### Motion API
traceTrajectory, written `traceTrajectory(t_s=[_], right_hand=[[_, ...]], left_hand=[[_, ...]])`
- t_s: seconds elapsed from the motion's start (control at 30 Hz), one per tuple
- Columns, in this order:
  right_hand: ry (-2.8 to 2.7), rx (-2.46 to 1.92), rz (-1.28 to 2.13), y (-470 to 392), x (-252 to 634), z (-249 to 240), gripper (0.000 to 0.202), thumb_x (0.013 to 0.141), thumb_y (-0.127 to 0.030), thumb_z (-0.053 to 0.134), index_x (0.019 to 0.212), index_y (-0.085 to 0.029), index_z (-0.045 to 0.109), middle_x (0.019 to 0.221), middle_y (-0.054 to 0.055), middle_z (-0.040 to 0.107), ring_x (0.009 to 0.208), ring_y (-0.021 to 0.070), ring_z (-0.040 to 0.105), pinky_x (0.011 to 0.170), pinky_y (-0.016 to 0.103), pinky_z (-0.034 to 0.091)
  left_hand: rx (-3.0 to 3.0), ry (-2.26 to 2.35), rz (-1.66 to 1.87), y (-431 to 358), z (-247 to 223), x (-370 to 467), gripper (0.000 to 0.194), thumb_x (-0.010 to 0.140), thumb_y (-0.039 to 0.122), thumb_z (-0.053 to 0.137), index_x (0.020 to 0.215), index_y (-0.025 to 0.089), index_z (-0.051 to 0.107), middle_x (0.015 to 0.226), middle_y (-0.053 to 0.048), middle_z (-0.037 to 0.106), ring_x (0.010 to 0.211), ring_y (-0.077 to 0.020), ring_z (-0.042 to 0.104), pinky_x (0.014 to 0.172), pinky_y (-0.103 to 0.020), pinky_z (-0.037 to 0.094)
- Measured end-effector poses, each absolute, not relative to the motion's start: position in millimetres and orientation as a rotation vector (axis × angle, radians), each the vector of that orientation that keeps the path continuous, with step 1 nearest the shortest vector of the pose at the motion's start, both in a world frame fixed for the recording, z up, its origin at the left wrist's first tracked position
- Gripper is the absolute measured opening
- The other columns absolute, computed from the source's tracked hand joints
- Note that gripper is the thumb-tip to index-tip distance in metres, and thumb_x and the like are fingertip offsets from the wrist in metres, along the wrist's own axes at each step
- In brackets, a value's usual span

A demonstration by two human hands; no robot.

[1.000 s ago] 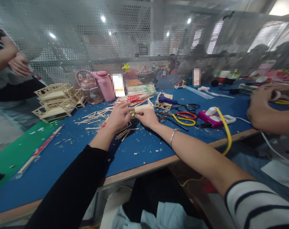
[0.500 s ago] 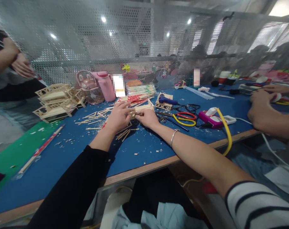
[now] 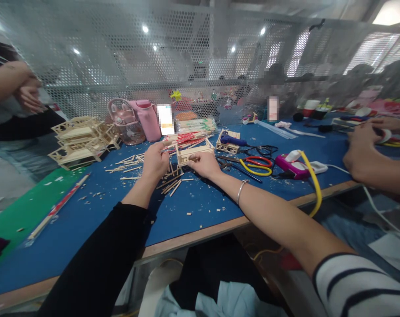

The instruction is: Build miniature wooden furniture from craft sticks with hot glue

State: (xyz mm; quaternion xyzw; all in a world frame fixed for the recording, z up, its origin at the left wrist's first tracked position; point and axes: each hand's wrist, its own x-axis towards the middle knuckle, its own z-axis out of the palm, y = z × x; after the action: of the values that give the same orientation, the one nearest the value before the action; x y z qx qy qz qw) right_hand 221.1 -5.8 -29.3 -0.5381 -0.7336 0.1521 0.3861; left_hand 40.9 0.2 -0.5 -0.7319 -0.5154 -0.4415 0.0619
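My right hand grips the near side of a small pale wooden stick frame, thumb and fingers pinched on its edge. To the left of that frame is my left hand, apart from it, its index finger stretched out and no held thing visible. Some of its fingers are hidden. Loose thin wooden sticks lie below and between the hands, and more sticks are scattered to the left. A blue glue gun rests on another stick frame at the right.
Red-and-yellow-handled scissors and a purple power strip lie to the right. Stacked stick models, a pink bottle and a phone stand behind. A person's hands work at far right; another person stands left.
My left hand has let go of the stick frame and drawn back to the left, uncovering the frame's left end. My right hand stays on the frame.
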Motion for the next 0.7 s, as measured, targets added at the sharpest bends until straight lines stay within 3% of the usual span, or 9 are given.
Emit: traceTrajectory(t_s=[0.27,0.37,0.5,0.6,0.7], right_hand=[[-1.842,-1.350,0.339,-10,223,-23,0.027,0.074,-0.034,0.059,0.091,-0.021,0.074,0.078,0.003,0.072,0.071,0.0156,0.061,0.065,0.024,0.043],[-1.776,-1.296,0.257,-18,229,-19,0.028,0.078,-0.040,0.055,0.080,-0.020,0.075,0.068,0.002,0.068,0.064,0.0143,0.058,0.062,0.024,0.041],[-1.652,-1.202,0.157,-18,240,-10,0.036,0.083,-0.046,0.049,0.080,-0.018,0.072,0.060,0.000,0.062,0.057,0.0117,0.053,0.058,0.023,0.038],[-1.751,-1.130,0.117,1,246,10,0.028,0.082,-0.035,0.052,0.091,-0.018,0.071,0.072,0.001,0.066,0.062,0.0110,0.054,0.063,0.023,0.039],[-2.182,-1.137,0.263,30,243,35,0.018,0.073,-0.025,0.063,0.085,-0.018,0.074,0.074,0.002,0.069,0.066,0.0120,0.056,0.065,0.024,0.040]], left_hand=[[-2.202,-1.609,-1.348,-3,0,45,0.042,0.075,0.014,0.041,0.110,0.014,0.065,0.111,-0.008,0.066,0.103,-0.0211,0.058,0.094,-0.032,0.041],[-2.224,-1.616,-1.374,-4,0,47,0.037,0.082,0.024,0.041,0.106,0.014,0.067,0.106,-0.008,0.068,0.099,-0.0210,0.059,0.089,-0.030,0.042],[-2.186,-1.699,-1.395,-3,-1,46,0.043,0.088,0.041,0.037,0.090,0.014,0.071,0.087,-0.007,0.071,0.083,-0.0195,0.061,0.075,-0.027,0.042],[-2.127,-1.791,-1.440,-5,-1,44,0.047,0.087,0.047,0.037,0.076,0.016,0.070,0.070,-0.004,0.069,0.070,-0.0173,0.061,0.065,-0.025,0.040],[-2.125,-1.805,-1.506,-8,-1,45,0.051,0.086,0.052,0.038,0.062,0.017,0.066,0.061,-0.002,0.066,0.063,-0.0156,0.060,0.063,-0.025,0.039]])
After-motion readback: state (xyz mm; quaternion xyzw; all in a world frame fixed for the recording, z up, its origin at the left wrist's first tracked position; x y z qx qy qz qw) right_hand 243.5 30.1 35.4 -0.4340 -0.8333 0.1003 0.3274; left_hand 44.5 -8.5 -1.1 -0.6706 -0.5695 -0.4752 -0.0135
